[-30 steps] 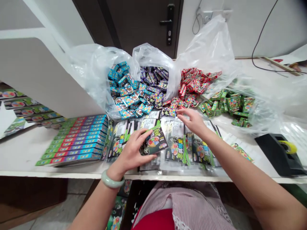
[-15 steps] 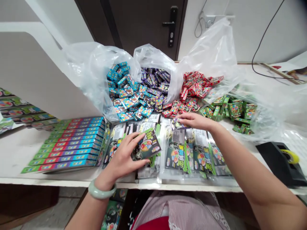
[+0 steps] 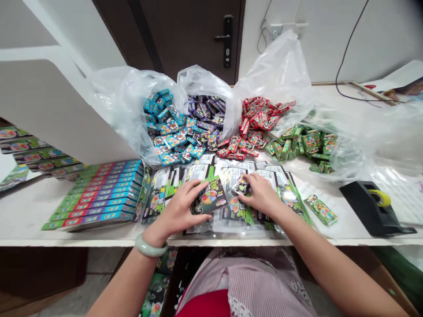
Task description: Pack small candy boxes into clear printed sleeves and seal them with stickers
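Observation:
My left hand [image 3: 176,209] grips a black and green candy packet [image 3: 209,197] by its edge, just above a row of similar flat packets [image 3: 158,198] on the table. My right hand [image 3: 261,193] pinches a small printed candy box [image 3: 240,185] close to that packet. Behind the hands lie loose small boxes in plastic bags: a blue pile [image 3: 163,127], a purple pile [image 3: 206,115], a red pile [image 3: 256,119] and a green pile [image 3: 302,143].
Long green and blue boxes [image 3: 99,196] lie stacked at the left of the white table edge [image 3: 231,242]. To the right are a black tape dispenser [image 3: 373,207] and a loose packet [image 3: 320,210]. A white shelf panel [image 3: 49,110] juts in at upper left.
My right hand has come back from near the red pile towards my left hand, with the small box in its fingers. My left hand still has the packet. The view has shifted slightly.

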Motion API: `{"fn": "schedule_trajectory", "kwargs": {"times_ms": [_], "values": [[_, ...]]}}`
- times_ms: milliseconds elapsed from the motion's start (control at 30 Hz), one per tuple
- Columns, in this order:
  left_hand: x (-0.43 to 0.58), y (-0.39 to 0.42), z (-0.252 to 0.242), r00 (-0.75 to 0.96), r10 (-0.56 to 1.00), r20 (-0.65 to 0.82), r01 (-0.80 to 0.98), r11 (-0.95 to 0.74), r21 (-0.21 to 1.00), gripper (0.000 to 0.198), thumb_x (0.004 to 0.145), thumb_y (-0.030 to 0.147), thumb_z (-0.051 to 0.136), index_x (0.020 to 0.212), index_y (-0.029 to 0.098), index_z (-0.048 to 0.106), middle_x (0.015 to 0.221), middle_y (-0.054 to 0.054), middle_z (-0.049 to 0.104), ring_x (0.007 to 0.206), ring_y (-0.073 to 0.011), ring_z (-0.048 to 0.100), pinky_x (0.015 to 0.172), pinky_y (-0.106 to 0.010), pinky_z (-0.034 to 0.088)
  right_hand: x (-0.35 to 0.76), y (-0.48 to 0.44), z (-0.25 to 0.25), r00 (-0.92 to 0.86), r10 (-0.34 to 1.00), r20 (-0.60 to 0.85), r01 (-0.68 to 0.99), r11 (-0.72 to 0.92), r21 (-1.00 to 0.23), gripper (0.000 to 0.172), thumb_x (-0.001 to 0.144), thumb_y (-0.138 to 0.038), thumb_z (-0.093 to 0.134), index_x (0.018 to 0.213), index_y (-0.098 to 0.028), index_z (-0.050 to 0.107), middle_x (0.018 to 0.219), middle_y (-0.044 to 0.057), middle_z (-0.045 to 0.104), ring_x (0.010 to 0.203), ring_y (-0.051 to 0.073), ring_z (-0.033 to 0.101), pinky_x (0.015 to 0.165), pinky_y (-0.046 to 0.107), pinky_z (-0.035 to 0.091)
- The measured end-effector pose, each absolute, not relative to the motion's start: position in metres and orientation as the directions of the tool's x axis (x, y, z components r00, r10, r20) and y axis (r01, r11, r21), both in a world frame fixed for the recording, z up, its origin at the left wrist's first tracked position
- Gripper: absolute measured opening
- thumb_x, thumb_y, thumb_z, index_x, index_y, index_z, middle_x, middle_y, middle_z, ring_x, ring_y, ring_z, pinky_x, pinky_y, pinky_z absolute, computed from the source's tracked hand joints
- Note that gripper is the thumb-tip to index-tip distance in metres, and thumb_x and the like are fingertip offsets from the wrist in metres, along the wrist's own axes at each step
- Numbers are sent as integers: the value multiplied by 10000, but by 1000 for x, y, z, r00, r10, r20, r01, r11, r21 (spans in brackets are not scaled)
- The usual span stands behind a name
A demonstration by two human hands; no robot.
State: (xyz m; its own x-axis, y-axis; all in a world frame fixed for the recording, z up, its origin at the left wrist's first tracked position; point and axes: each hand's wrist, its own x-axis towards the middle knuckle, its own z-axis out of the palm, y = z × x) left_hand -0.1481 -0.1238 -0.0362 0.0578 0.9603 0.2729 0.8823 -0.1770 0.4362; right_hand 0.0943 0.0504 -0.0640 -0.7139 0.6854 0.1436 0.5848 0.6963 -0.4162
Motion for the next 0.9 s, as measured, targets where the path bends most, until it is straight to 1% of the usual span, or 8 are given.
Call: {"fn": "schedule_trajectory", "kwargs": {"times_ms": [100, 167, 233, 300, 400, 700, 800, 900], "values": [[-146, -124, -34, 64, 955, 290, 885, -188, 425, 826, 747, 399, 759, 1447, 297, 333, 1376, -116, 426, 1264, -322, 445, 1051, -525, 407, 104, 47, -38, -709, 629, 318, 421, 740, -524, 593, 781, -346, 678, 1318, -179, 490, 1304, 150, 533, 1233, 298, 491, 1050, 479, 402], [-145, -125, -32, 80, 950, 303, 887, -207, 414, 846, 737, 402, 767, 1452, 294, 328, 1375, -120, 424, 1264, -326, 441, 1049, -529, 405, 113, 44, -12, -806, 460, 373, 233, 825, -514, 637, 784, -330, 667, 1373, -236, 442, 1393, 114, 465, 1304, 274, 425, 1087, 467, 366], [-142, -126, -30, 110, 945, 308, 881, -236, 409, 866, 735, 395, 768, 1463, 285, 313, 1383, -122, 420, 1273, -327, 430, 1056, -521, 400, 118, 39, 12, -914, 271, 304, 109, 882, -458, 677, 777, -301, 663, 1408, -275, 419, 1427, 93, 441, 1316, 269, 410, 1075, 464, 375], [-139, -126, -27, 138, 940, 312, 878, -262, 401, 872, 737, 383, 763, 1471, 280, 305, 1390, -121, 421, 1279, -329, 422, 1063, -519, 391, 118, 34, 28, -964, 187, 189, 101, 915, -390, 688, 753, -282, 679, 1402, -281, 451, 1413, 101, 468, 1278, 287, 446, 1042, 478, 399], [-135, -125, -27, 176, 935, 308, 878, -291, 379, 855, 737, 379, 757, 1466, 276, 321, 1397, -124, 424, 1274, -336, 421, 1063, -532, 381, 111, 31, 36, -984, 162, 76, 135, 951, -279, 657, 708, -270, 713, 1342, -258, 542, 1368, 133, 524, 1201, 331, 501, 1006, 518, 405], [-134, -121, -32, 184, 953, 240, 850, -277, 447, 848, 711, 398, 775, 1442, 246, 374, 1382, -139, 432, 1275, -327, 420, 1059, -518, 396, 95, 38, 30, -992, 129, 6, 128, 989, -76, 636, 694, -285, 719, 1308, -186, 582, 1328, 182, 547, 1124, 368, 536, 949, 519, 427], [-133, -120, -33, 175, 957, 231, 843, -267, 468, 848, 699, 419, 779, 1433, 253, 387, 1370, -133, 442, 1268, -326, 427, 1057, -527, 398, 93, 36, 23, -990, 143, 7, 141, 979, -145, 662, 693, -272, 736, 1325, -190, 556, 1335, 175, 539, 1158, 364, 527, 983, 516, 421], [-133, -121, -34, 170, 959, 228, 837, -262, 480, 850, 692, 408, 787, 1425, 228, 396, 1371, -145, 439, 1268, -325, 429, 1061, -524, 394, 95, 33, 12, -982, 179, 53, 150, 927, -344, 828, 721, -299, 755, 1450, -216, 372, 1478, 155, 397, 1320, 322, 420, 1067, 465, 394]]}}
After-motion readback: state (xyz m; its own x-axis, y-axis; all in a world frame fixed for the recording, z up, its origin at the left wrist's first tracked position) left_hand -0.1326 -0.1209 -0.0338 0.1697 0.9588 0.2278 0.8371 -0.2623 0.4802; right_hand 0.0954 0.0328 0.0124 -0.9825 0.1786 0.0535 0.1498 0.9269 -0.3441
